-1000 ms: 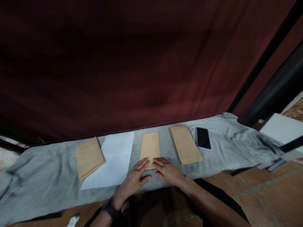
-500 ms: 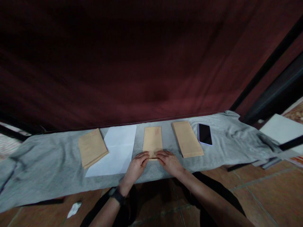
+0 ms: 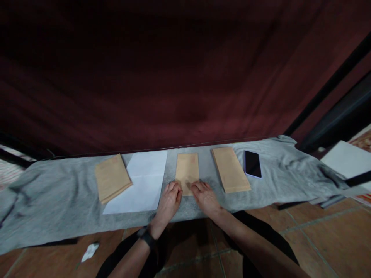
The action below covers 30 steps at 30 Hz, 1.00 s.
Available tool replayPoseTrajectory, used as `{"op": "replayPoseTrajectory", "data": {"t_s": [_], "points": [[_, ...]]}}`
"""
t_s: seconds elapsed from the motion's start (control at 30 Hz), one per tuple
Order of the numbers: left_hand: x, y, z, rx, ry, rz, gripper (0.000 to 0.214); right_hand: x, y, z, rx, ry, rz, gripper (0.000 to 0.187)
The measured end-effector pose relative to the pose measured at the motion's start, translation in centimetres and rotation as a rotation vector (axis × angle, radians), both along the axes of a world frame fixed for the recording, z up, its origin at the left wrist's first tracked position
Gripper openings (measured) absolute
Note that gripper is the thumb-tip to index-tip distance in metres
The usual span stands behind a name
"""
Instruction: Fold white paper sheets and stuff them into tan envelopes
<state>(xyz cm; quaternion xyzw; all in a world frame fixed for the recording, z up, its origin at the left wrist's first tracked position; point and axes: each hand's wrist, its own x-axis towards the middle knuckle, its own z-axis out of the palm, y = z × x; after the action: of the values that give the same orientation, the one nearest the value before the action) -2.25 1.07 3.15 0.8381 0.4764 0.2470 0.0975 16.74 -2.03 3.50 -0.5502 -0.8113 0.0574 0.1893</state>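
A brown paper envelope (image 3: pixel 187 170) lies flat in front of me, with small red print near its top right corner. My left hand (image 3: pixel 171 196) is at its lower left edge, fingers curled and pinching the paper there. At the lower right edge, my right hand (image 3: pixel 204 197) holds the envelope with bent fingers. My fingertips partly hide both lower sides. To the left, white paper sheets (image 3: pixel 146 183) lie partly under a stack of brown envelopes (image 3: pixel 111 177). On the right rests another stack of brown envelopes (image 3: pixel 232 170).
A phone with a purple edge (image 3: pixel 252 164) lies beyond the right stack. Everything sits on a long surface covered by a grey cloth (image 3: pixel 58 200). Dark red fabric (image 3: pixel 185 96) hangs behind it. A crumpled white tissue (image 3: pixel 90 251) is on the tiled floor.
My hands have moved slightly apart, from the envelope's lower end toward its two side edges, uncovering more of that end. The view has shifted slightly.
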Motion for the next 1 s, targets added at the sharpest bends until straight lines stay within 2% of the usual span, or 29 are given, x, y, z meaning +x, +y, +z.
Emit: {"op": "replayPoseTrajectory", "data": {"t_s": [0.1,0.2,0.27,0.37,0.57,0.8,0.9,1.0], "points": [[0.0,0.1,-0.1,-0.012,-0.013,0.002,0.018,-1.3,-1.3,-0.7,0.021,0.071,0.08,0.034],[-0.1,0.0,-0.5,-0.009,-0.044,0.009,0.019,-2.6,-2.9,-2.0,0.016,0.081,0.119,0.059],[-0.2,-0.1,-1.0,0.01,-0.073,0.035,0.017,-2.9,-3.6,-2.9,0.022,0.069,0.12,0.068],[-0.2,-0.2,-1.8,0.042,-0.107,0.074,0.019,-2.5,-3.9,-3.6,0.028,0.048,0.102,0.067],[-0.2,0.1,-2.6,0.068,-0.125,0.114,0.025,-0.4,-4.3,-3.5,0.049,-0.001,0.05,0.066],[-0.4,-0.4,-2.3,0.136,0.056,0.296,0.027,0.4,-5.0,-3.9,0.092,0.008,-0.001,0.072],[-0.3,-0.3,-2.2,0.104,0.117,0.309,0.025,0.3,-4.9,-3.7,0.081,0.012,0.012,0.073],[-0.3,0.2,-1.9,0.019,0.085,0.304,0.025,0.3,-4.4,-3.0,0.033,0.022,0.01,0.066]]}}
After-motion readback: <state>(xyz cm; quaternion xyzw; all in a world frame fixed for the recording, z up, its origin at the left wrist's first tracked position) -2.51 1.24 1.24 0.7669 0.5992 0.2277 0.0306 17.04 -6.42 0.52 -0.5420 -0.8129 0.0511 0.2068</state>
